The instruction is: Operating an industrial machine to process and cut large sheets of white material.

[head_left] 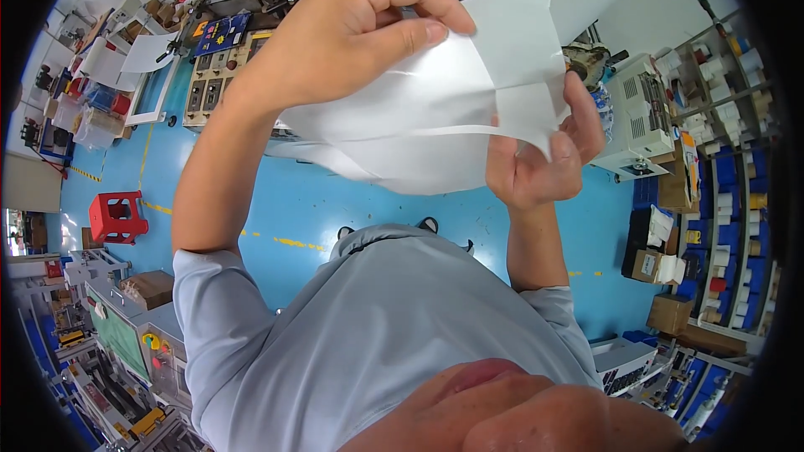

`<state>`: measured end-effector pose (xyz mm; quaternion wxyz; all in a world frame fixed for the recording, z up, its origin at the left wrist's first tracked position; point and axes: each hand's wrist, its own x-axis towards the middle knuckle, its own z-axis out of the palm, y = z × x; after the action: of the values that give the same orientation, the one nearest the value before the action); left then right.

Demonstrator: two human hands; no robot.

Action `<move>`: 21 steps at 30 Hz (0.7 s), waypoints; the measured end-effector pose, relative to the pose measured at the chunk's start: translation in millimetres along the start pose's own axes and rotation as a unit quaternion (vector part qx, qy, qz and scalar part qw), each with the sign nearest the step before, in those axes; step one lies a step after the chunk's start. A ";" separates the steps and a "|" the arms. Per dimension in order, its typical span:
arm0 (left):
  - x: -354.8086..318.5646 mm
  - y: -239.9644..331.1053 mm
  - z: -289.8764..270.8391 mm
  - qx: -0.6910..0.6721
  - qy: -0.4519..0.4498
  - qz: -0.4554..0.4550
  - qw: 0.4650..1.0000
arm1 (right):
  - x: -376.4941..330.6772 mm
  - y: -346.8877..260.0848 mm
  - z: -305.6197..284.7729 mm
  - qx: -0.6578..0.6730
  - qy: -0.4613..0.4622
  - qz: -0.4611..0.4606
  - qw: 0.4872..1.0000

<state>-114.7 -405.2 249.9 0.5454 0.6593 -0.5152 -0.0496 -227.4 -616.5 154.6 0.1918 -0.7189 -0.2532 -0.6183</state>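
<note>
Above a blue floor (456, 222), the fingers (440, 8) of the left hand (335, 46) pinch the upper edge of a creased white sheet (419, 105), while the right hand (540, 167) grips its right side. The sheet spans both hands; beyond the left forearm are a switch panel (219, 67) and, farther left, a red stool (117, 216).

The blue floor (285, 201) under my feet (429, 224) bears yellow lines (297, 244), a red stool (117, 218) to my left and a box (670, 314) to my right. Past that, a shelf (729, 335) holds white rolls (748, 61) and, as far as I can tell, blue bins (727, 169).
</note>
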 end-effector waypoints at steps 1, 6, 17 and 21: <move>-0.9 1.2 1.1 -0.004 -0.002 0.000 1.000 | 0.7 1.7 0.8 0.015 0.006 -0.002 1.000; -4.0 6.9 -5.6 -0.002 -0.044 -0.047 0.998 | 5.0 0.1 -6.5 0.002 -0.014 0.061 0.998; 6.0 11.5 -6.7 -0.029 -0.010 0.007 1.000 | -12.2 11.9 -13.9 0.223 0.051 0.214 0.950; 7.4 14.8 -3.6 0.047 0.022 0.088 0.995 | -15.7 13.2 -9.4 0.259 0.089 0.254 0.928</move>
<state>-118.3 -406.4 266.4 0.5272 0.6374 -0.5607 0.0379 -228.5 -634.5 141.2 0.5439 -0.6263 -0.1956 -0.5231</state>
